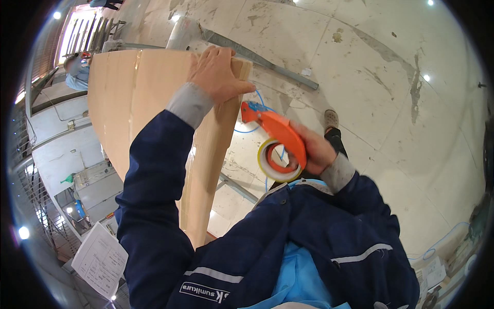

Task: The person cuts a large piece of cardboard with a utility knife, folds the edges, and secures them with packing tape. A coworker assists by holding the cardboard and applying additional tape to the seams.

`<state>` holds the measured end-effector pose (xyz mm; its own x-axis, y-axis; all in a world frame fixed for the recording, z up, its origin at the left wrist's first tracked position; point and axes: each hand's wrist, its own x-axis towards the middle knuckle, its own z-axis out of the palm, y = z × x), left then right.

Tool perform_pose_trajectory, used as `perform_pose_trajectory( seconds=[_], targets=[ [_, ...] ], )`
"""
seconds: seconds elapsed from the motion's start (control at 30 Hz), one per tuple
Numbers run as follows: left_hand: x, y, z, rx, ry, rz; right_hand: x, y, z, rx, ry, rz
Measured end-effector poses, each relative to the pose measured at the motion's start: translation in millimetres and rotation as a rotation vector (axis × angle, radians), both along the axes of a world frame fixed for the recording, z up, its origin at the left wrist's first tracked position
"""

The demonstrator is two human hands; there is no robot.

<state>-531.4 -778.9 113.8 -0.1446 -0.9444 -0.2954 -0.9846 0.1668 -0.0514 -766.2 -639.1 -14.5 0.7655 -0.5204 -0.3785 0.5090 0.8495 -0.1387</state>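
Observation:
A large brown cardboard box (159, 87) stretches out in front of me, with strips of clear tape across its top. My left hand (218, 74) rests on the box's far right corner, fingers spread over the top and the thumb stretched out past the edge. Just right of the box, my right hand (315, 149) grips an orange tape dispenser (285, 131). A tape roll (266, 170) with a yellow rim sits in it. The dispenser's head points at the box's side, near my left thumb, and looks apart from the box.
Metal bars (272, 67) of a frame extend beyond and below the box. A thin blue hose (247, 131) runs over the stained floor (370, 103). At far left is another person (77, 74). Printed sheets of paper (100, 260) hang at lower left, below white panels (62, 136).

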Motion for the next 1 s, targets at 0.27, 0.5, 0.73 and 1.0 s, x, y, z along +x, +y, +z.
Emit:
perform_pose_trajectory(
  seconds=[0.27, 0.5, 0.73, 1.0],
  targets=[
    [-4.0, -8.0, -4.4, 0.062, -0.077, -0.039, -26.6, -62.6, 29.5, -0.348, 0.364, 0.282],
    [-9.0, -8.1, -1.5, 0.125, -0.103, -0.014, -14.3, -81.9, 35.7, -0.968, 0.855, 0.657],
    [9.8, 46.6, -25.9, -0.225, 0.17, -0.035, -19.5, -21.9, -59.1, -0.662, 1.18, 0.415],
    [31.6, 135.6, -5.5, -0.187, 0.55, 0.054, -111.5, 24.0, 7.3, -0.52, 0.722, -0.203]
  ],
)
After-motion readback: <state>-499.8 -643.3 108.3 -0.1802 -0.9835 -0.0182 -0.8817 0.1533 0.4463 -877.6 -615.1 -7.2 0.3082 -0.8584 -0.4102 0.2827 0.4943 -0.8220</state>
